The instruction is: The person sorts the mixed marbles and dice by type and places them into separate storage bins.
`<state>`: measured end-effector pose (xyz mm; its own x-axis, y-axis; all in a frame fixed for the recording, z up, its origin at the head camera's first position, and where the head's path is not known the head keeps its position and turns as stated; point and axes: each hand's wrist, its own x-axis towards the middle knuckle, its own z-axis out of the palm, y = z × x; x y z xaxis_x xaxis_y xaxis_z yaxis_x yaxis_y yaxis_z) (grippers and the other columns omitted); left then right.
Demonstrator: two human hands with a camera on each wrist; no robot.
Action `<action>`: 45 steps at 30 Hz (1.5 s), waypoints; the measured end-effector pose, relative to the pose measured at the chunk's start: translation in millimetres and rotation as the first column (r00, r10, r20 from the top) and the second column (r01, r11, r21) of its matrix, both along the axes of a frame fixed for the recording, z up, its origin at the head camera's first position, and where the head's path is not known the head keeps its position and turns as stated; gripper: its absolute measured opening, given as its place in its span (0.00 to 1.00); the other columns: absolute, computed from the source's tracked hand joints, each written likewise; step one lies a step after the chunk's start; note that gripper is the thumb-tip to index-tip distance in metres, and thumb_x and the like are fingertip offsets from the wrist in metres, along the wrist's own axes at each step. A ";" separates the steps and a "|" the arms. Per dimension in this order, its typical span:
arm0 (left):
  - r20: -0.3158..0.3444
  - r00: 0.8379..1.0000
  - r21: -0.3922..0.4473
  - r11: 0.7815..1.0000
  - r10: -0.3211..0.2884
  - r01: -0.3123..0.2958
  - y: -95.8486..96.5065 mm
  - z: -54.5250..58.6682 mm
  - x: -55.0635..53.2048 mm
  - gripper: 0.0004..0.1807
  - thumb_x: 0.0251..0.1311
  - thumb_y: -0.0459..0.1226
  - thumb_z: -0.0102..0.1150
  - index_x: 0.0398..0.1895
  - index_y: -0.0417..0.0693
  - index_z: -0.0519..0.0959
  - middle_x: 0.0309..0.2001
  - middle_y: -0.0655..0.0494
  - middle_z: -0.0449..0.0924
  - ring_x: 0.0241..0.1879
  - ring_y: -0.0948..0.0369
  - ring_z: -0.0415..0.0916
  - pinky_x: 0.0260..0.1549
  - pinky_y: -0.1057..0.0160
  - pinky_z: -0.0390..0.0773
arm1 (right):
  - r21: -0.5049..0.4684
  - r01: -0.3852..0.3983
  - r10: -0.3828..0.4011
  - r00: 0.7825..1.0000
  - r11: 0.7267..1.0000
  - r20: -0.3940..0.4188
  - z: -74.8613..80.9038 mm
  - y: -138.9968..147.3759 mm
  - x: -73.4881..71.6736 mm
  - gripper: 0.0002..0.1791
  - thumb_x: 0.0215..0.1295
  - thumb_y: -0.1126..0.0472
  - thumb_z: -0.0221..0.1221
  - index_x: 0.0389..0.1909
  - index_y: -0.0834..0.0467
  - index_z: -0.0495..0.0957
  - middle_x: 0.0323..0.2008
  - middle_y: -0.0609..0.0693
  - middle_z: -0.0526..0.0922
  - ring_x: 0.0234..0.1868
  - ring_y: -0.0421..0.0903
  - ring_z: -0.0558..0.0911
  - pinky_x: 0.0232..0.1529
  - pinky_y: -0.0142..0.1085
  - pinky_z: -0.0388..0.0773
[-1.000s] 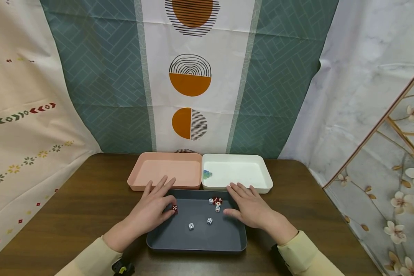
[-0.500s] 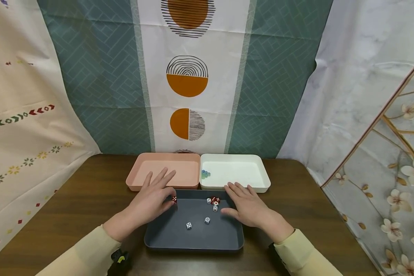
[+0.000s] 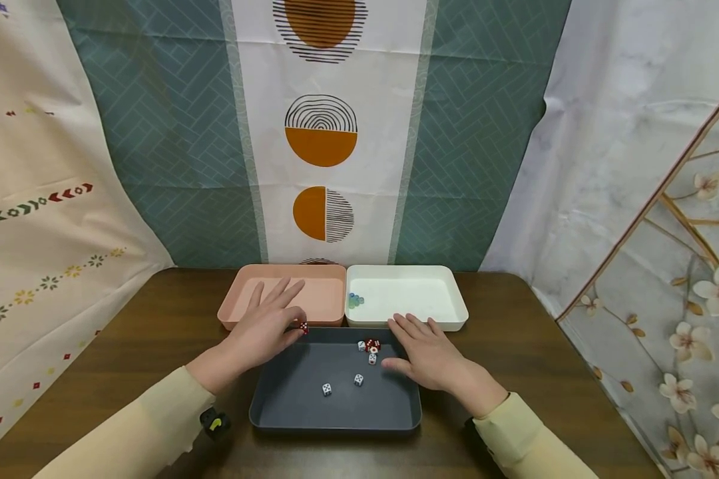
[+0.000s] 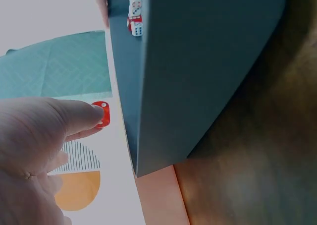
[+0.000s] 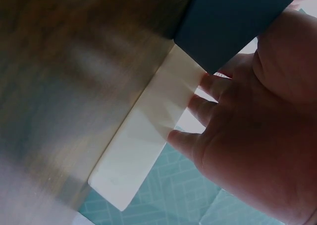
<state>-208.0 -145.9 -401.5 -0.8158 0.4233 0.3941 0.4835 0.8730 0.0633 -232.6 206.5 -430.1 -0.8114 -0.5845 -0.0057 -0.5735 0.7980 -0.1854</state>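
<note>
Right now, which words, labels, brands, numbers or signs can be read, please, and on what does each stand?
No word, label, brand or numeral is readable.
Red die in the left hand: white pips, die partly covered.
Loose dice in the gray tray: pips, some too small to count.
Black device near the left sleeve: yellow-green mark, too small to read.

Booth-like nook: patterned drapes (image 3: 182,100), wooden table (image 3: 506,322).

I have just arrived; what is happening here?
A person's left hand pinches a red die near the far edge of the dark tray. The right hand is open, palm down, by the white tray. Other dice lie in the dark tray; small blue and green pieces sit in the white one.
</note>
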 end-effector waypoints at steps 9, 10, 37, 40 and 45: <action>-0.012 0.999 -0.013 0.999 0.032 -0.033 2.0 7.6 -19.9 0.09 0.61 0.34 0.83 0.37 0.54 0.89 0.80 0.35 0.68 0.83 0.33 0.57 0.73 0.19 0.50 | -0.016 -0.015 0.015 0.999 1.000 -0.031 -9.1 2.5 -6.5 0.51 0.79 0.30 0.58 0.88 0.59 0.59 0.87 0.58 0.58 0.88 0.60 0.55 0.84 0.65 0.46; -0.010 0.999 -0.016 0.999 0.035 -0.035 2.5 8.1 -21.8 0.08 0.61 0.34 0.83 0.37 0.54 0.89 0.80 0.35 0.68 0.83 0.33 0.56 0.74 0.19 0.50 | -0.015 -0.014 0.013 0.999 1.000 -0.034 -10.6 2.9 -7.4 0.51 0.79 0.29 0.58 0.88 0.58 0.59 0.87 0.57 0.58 0.88 0.60 0.55 0.84 0.65 0.47; 0.129 0.984 -0.029 0.992 0.126 -0.123 22.7 8.8 -77.6 0.06 0.66 0.38 0.79 0.44 0.52 0.92 0.82 0.39 0.67 0.85 0.34 0.50 0.76 0.19 0.45 | 0.005 0.000 0.000 1.000 1.000 -0.022 -4.8 1.2 -1.2 0.50 0.79 0.31 0.58 0.88 0.57 0.60 0.87 0.56 0.60 0.88 0.59 0.55 0.84 0.64 0.47; 0.141 0.980 -0.039 0.990 0.138 -0.133 26.3 8.4 -82.0 0.06 0.67 0.37 0.79 0.44 0.52 0.92 0.81 0.39 0.68 0.85 0.34 0.51 0.76 0.19 0.46 | 0.017 0.005 -0.005 1.000 1.000 -0.023 -3.9 0.8 -1.0 0.50 0.79 0.30 0.58 0.88 0.56 0.60 0.87 0.55 0.59 0.88 0.58 0.55 0.85 0.64 0.47; 0.169 0.974 -0.045 0.989 0.150 -0.144 30.3 5.8 -90.5 0.06 0.67 0.37 0.78 0.45 0.53 0.92 0.81 0.39 0.68 0.85 0.35 0.51 0.75 0.18 0.45 | 0.009 -0.002 0.002 1.000 1.000 -0.024 -3.0 1.9 -0.3 0.49 0.80 0.31 0.58 0.88 0.57 0.60 0.87 0.56 0.60 0.87 0.59 0.56 0.84 0.65 0.48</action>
